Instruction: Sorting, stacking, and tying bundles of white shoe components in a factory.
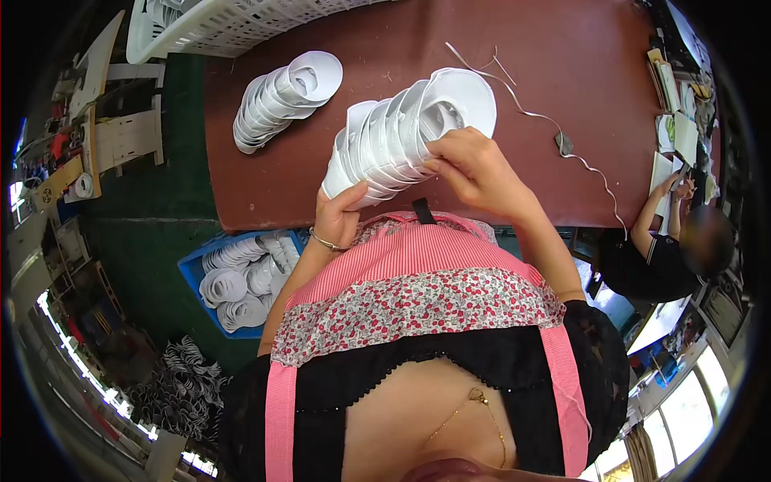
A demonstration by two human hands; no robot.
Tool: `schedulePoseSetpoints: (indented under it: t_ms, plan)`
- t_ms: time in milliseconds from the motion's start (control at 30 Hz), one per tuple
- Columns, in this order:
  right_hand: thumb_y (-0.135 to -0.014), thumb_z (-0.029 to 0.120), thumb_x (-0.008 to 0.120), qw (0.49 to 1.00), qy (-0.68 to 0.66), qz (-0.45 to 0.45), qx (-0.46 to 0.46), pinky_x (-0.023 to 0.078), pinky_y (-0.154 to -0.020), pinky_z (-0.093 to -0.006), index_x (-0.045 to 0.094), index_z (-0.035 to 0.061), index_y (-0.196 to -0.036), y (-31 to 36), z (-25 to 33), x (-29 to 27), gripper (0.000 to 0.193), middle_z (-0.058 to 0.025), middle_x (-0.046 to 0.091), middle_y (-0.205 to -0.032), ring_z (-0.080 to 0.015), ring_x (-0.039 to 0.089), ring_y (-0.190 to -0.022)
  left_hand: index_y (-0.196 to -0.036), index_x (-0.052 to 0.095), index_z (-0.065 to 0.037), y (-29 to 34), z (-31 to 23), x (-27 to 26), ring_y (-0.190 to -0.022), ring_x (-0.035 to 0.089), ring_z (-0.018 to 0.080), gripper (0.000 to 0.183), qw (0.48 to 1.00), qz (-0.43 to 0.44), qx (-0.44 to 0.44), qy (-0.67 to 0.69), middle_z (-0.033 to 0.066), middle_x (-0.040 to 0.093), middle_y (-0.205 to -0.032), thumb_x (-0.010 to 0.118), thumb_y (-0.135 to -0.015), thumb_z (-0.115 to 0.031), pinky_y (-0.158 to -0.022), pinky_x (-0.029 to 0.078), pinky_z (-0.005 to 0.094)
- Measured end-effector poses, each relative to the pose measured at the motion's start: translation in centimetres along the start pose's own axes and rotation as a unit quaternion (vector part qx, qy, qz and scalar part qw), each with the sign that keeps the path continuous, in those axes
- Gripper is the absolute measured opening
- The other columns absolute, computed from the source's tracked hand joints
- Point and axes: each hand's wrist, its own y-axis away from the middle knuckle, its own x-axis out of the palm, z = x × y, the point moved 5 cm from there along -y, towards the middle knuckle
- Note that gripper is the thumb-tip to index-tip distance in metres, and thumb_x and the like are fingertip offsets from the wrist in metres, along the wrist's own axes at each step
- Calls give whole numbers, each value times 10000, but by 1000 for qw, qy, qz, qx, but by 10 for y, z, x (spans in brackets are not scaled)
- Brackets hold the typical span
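Note:
A stack of nested white pieces (376, 143), which look like shoe uppers, is held at a slant above the near part of the table. My left hand (340, 213) is closed on the stack's lower left end, thumb on top. At the right end, my right hand (475, 170) pinches the edge of the pieces between thumb and fingers. The topmost one shows a broad rounded flap and an opening. To the left, a smaller stack of the same white pieces (277, 103) lies on the table, apart from both hands.
The reddish-brown table (554, 64) carries a white plastic basket (229, 28) at the far left and a thin white cord (526, 111) beside a small dark lump (564, 144). Below its left edge, a blue crate (195, 273) holds more white stacks. Another person (666, 249) sits at the right.

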Motion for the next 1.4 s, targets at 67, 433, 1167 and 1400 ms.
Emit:
schedulePoseSetpoints:
  t_ms: [67, 433, 1167, 1400]
  plan:
    - [-903, 105, 613, 997, -75, -27, 7, 483, -744, -430, 655, -2, -960, 0, -2, 1, 129, -172, 644, -804, -322, 639, -789, -1432, 363, 18, 0, -3, -1, -1304, 486, 292, 612, 1000, 0, 4, -5, 152, 496, -1407, 596, -866, 24, -1091, 399, 436]
    - [-915, 205, 629, 990, -40, -135, 5, 448, -668, -453, 563, -24, -997, 1, 0, 19, 252, -186, 602, -805, -377, 588, -768, -1419, 380, 19, -4, 5, 3, -1270, 517, 283, 594, 999, 3, -7, 40, 154, 519, -1376, 595, -865, 18, -1051, 444, 428]
    - [-953, 190, 598, 949, -139, -233, 158, 466, -862, -412, 449, -48, -1214, -63, -214, 98, 384, -311, 622, -1038, -465, 595, -1029, -1061, 639, 134, -287, 63, -82, -1024, 639, 373, 903, 878, -329, -57, -343, 264, 680, -1021, 326, -927, -702, -917, 454, 437]
    - [-961, 184, 583, 955, -161, -183, 170, 469, -793, -429, 446, -46, -1161, -76, -217, 91, 334, -301, 632, -955, -474, 600, -918, -1001, 632, 68, -283, 31, -67, -975, 607, 400, 555, 828, -250, 135, -482, 260, 658, -963, 365, -1015, -419, -875, 444, 455]
